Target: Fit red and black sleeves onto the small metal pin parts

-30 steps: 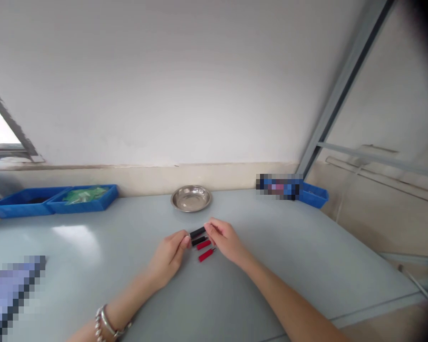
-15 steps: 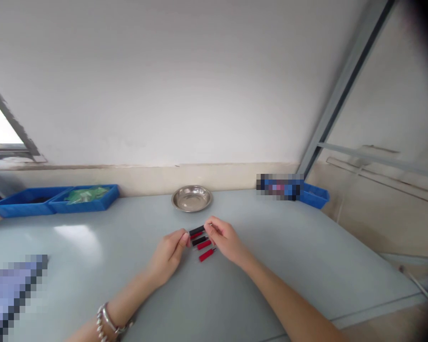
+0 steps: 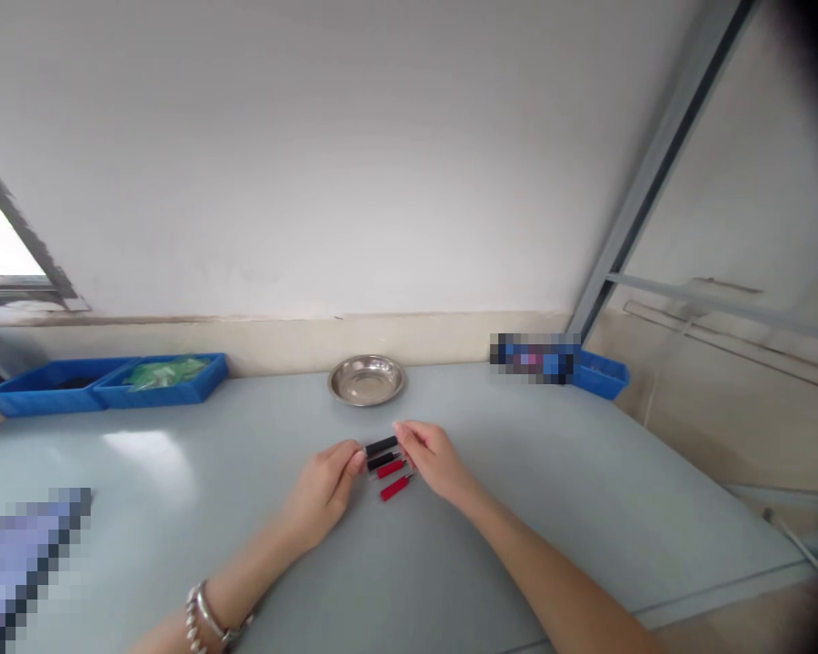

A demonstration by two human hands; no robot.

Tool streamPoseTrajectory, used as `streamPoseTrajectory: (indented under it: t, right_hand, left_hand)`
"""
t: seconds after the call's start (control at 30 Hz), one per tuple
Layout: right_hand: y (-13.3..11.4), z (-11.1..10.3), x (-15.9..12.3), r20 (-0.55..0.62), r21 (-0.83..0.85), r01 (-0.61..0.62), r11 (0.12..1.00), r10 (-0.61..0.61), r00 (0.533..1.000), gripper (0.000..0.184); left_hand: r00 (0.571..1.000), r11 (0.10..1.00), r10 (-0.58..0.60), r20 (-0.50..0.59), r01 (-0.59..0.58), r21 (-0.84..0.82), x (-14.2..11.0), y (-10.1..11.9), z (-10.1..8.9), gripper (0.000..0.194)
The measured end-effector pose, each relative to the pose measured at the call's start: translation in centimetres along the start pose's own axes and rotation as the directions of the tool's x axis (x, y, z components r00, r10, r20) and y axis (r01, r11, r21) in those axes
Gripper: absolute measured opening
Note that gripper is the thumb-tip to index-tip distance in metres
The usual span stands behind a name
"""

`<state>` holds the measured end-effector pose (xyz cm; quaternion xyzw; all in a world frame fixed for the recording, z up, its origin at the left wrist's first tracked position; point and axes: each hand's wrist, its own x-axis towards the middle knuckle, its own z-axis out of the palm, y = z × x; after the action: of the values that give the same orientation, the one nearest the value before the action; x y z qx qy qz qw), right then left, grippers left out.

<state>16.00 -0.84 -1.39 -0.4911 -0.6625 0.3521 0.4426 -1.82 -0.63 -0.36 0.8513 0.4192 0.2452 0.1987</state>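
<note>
1. Cylinder, black (image 3: 380, 446): ran between my two hands, over the grey table (image 3: 409, 581).
2. Left hand (image 3: 328, 486): I had it pinching the left end.
3. Right hand (image 3: 434, 456): fingers pinched on the right end.
4. Second black cylinder (image 3: 380, 462), two red cylinders (image 3: 394, 489), metal-tipped: lay just below it in view.
5. Steel dish (image 3: 366, 389): I saw it beyond, near the wall (image 3: 354, 191).

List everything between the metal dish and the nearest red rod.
In the head view: grey tabletop, the pinched black rod, a second black rod, then another red rod.
</note>
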Motion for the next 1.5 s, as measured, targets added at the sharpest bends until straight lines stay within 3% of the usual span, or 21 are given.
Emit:
streamPoseTrajectory:
  t: [1.5]
  right_hand:
    - [-0.07, 0.09, -0.11, -0.009, -0.037, 0.038, 0.999, -0.038, 0.999, 0.039]
  left_hand:
    - [1.0, 1.0, 0.0, 0.025, 0.0, -0.009, -0.11, -0.12, 0.03, 0.034]
